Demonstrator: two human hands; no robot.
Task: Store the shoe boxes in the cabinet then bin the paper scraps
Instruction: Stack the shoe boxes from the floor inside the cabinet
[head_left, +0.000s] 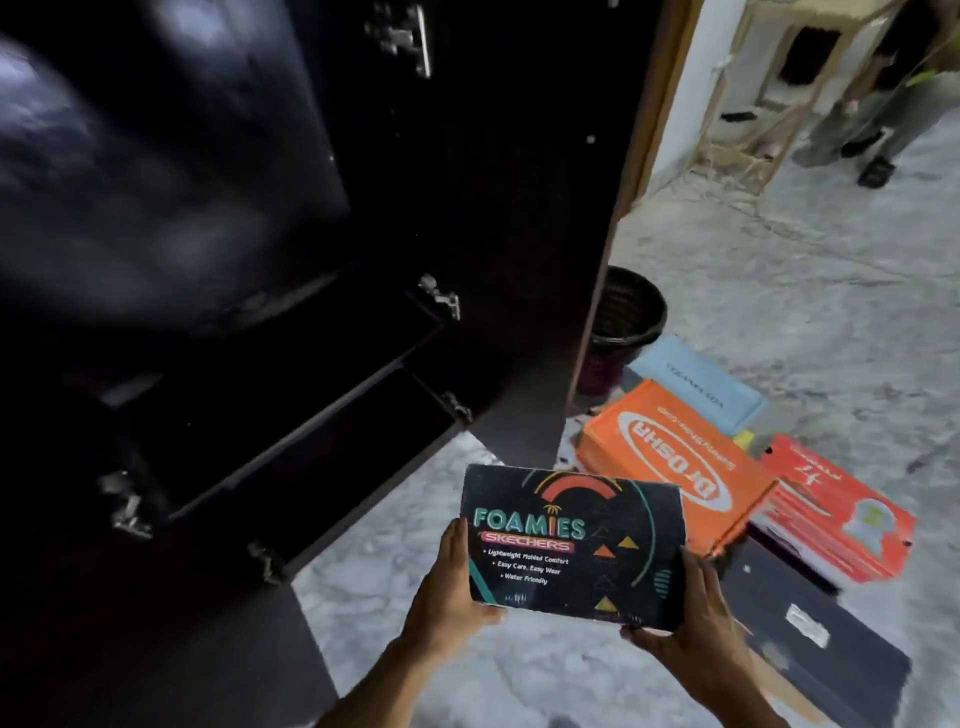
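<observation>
One head-worn wide-angle view, looking forward and down, close above the held box (571, 545), cabinet (260, 364) left, floor (779, 260) right

Ahead of the black printed shoe box (571, 545) you hold, the lower shelves (311, 415) of the dark glossy cabinet (457, 182) gape open over bare marble floor (384, 571). Its open dark door (561, 249) walls your right; the orange cardboard shoe box (670, 467) lies just beyond.

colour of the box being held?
The shoe box is black with teal, red and orange print. The head view, the only one, shows it clearly.
</observation>
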